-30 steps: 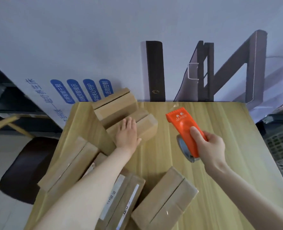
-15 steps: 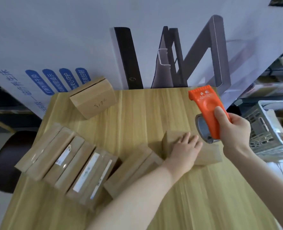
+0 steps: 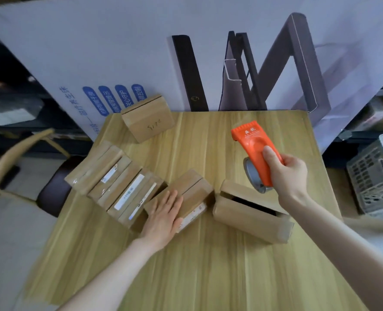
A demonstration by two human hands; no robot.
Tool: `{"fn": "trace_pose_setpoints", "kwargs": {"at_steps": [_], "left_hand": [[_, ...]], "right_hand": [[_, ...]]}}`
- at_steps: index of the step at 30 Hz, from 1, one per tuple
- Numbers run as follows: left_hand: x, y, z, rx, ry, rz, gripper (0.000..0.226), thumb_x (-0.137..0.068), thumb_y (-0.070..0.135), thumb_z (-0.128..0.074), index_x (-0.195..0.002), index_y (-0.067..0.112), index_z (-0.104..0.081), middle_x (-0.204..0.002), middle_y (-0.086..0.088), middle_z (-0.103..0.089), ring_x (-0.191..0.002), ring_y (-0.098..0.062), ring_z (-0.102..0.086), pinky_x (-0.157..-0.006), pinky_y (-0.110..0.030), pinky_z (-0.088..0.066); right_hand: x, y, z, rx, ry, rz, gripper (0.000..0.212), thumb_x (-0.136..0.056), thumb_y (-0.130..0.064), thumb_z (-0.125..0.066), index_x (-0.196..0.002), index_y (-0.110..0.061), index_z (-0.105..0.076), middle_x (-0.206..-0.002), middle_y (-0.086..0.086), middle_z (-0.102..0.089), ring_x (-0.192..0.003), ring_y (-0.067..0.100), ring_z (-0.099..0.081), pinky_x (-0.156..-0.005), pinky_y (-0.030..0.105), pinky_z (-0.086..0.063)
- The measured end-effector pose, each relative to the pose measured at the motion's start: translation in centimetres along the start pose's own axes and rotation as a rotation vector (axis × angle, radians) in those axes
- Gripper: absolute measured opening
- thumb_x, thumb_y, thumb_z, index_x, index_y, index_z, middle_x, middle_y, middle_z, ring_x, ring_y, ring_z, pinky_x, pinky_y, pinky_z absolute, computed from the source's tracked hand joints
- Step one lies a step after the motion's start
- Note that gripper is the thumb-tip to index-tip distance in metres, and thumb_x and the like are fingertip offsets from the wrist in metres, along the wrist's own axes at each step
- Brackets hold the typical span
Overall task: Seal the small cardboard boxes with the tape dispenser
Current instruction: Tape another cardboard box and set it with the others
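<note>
A: Where does the unsealed brown cardboard box (image 3: pixel 246 221) lie from the tape?

B: It sits on the pale wooden counter (image 3: pixel 208 265), just nearer the person than the orange plastic tape dispenser (image 3: pixel 252 151). The right hand (image 3: pixel 291 176) grips the dispenser with its fingers wrapped round the body. The box's long axis, and the dark gap between its flaps, runs from far-left to near-right. The right hand is much the nearer.

A: And the left hand (image 3: pixel 163 216)?

B: It lies flat with straight fingers on the neighbouring small cardboard box (image 3: pixel 195 191) and grasps nothing. Half a second ago it lay on the gaping box, and it has since shifted left.
</note>
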State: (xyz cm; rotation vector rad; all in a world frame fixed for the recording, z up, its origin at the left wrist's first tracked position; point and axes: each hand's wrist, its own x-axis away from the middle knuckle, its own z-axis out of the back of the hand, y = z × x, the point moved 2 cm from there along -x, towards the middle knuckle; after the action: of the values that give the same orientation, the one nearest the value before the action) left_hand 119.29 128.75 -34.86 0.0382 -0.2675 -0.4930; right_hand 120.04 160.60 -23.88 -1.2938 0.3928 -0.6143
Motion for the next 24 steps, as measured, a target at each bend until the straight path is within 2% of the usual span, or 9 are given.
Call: {"fn": "trace_pose_setpoints", "kwargs": {"at_steps": [2, 4, 6, 10, 13, 15, 17, 19, 24], "left_hand": [[-1.5, 0.0, -0.8, -0.055, -0.008, 0.011, 0.060, -0.099, 0.046, -0.008, -0.151, 0.021, 0.006, -0.159, 0.001, 0.014, -0.146, -0.019, 0.016, -0.118, -0.041, 0.009], [-4.5, 1.2, -0.7, -0.031, 0.043, 0.033, 0.062, -0.097, 0.045, -0.005, -0.153, 0.018, -0.010, -0.161, -0.002, -0.003, -0.148, -0.022, 0.003, -0.120, -0.046, -0.002], [-9.4, 2.5, 0.4, 0.029, 0.107, 0.047, 0.060, -0.099, 0.043, -0.007, -0.153, 0.018, -0.016, -0.161, -0.002, -0.008, -0.148, -0.022, -0.001, -0.120, -0.048, -0.005], [-21.8, 4.4, 5.1, 0.305, 0.092, 0.021, 0.057, -0.103, 0.038, -0.026, -0.153, 0.016, -0.013, -0.162, -0.003, -0.004, -0.148, -0.019, 0.003, -0.118, -0.047, 0.005], [-26.1, 8.0, 8.9, 0.450, 0.129, -0.034, 0.056, -0.102, 0.032, -0.029, -0.152, 0.013, -0.017, -0.161, -0.004, -0.013, -0.148, -0.019, -0.003, -0.119, -0.047, -0.003], [-24.5, 11.4, 9.8, 0.477, 0.179, -0.142, 0.047, -0.100, 0.027, -0.031, -0.145, 0.013, -0.037, -0.151, -0.006, -0.037, -0.144, -0.022, -0.022, -0.115, -0.046, -0.020], [-19.9, 15.2, 8.2, 0.405, 0.178, -0.312, 0.031, -0.097, 0.026, -0.036, -0.118, 0.015, -0.057, -0.121, -0.003, -0.059, -0.125, -0.025, -0.047, -0.103, -0.048, -0.035], [-14.7, 17.3, 4.8, 0.312, 0.128, -0.430, 0.024, -0.096, 0.033, -0.040, -0.101, 0.017, -0.058, -0.101, -0.001, -0.062, -0.105, -0.024, -0.055, -0.099, -0.050, -0.039], [-7.5, 14.3, -1.1, 0.054, 0.128, -0.434, 0.047, -0.097, 0.050, -0.030, -0.128, 0.022, -0.050, -0.112, 0.002, -0.062, -0.110, -0.022, -0.054, -0.110, -0.042, -0.031]], "right_hand": [[0.0, 0.4, -0.8, -0.008, -0.016, -0.019, 0.049, -0.086, -0.045, -0.065, -0.049, -0.018, -0.047, -0.036, -0.012, -0.043, -0.035, 0.001, -0.038, -0.035, 0.014, -0.030], [-0.2, 1.0, -1.1, 0.002, -0.015, -0.049, 0.050, -0.083, -0.048, -0.064, -0.047, -0.018, -0.047, -0.038, -0.010, -0.043, -0.036, 0.006, -0.040, -0.036, 0.018, -0.032], [-0.8, 1.4, -1.0, 0.025, 0.002, -0.061, 0.049, -0.081, -0.051, -0.063, -0.047, -0.018, -0.049, -0.039, -0.009, -0.043, -0.037, 0.006, -0.039, -0.036, 0.018, -0.032], [-2.3, 1.9, -0.1, 0.066, 0.098, -0.078, 0.058, -0.074, -0.059, -0.061, -0.058, -0.004, -0.054, -0.044, -0.005, -0.045, -0.041, 0.010, -0.041, -0.042, 0.025, -0.035], [-2.9, 2.1, 1.0, 0.074, 0.191, -0.083, 0.066, -0.077, -0.058, -0.061, -0.067, 0.007, -0.054, -0.048, 0.000, -0.046, -0.045, 0.013, -0.043, -0.049, 0.031, -0.037], [-2.8, 2.0, 1.8, 0.079, 0.244, -0.091, 0.067, -0.078, -0.056, -0.062, -0.067, 0.009, -0.051, -0.046, -0.003, -0.042, -0.043, 0.011, -0.038, -0.049, 0.030, -0.034], [-2.7, 1.8, 2.5, 0.084, 0.278, -0.096, 0.070, -0.077, -0.058, -0.062, -0.068, 0.011, -0.050, -0.050, 0.001, -0.039, -0.045, 0.013, -0.036, -0.049, 0.031, -0.033], [-2.3, 1.6, 3.0, 0.076, 0.282, -0.096, 0.072, -0.076, -0.059, -0.062, -0.069, 0.012, -0.050, -0.052, 0.005, -0.039, -0.047, 0.015, -0.037, -0.050, 0.033, -0.035], [-0.5, 1.6, 4.6, 0.141, 0.124, -0.094, 0.068, -0.075, -0.056, -0.064, -0.071, 0.011, -0.056, -0.049, 0.000, -0.045, -0.042, 0.009, -0.039, -0.039, 0.021, -0.032]]}}
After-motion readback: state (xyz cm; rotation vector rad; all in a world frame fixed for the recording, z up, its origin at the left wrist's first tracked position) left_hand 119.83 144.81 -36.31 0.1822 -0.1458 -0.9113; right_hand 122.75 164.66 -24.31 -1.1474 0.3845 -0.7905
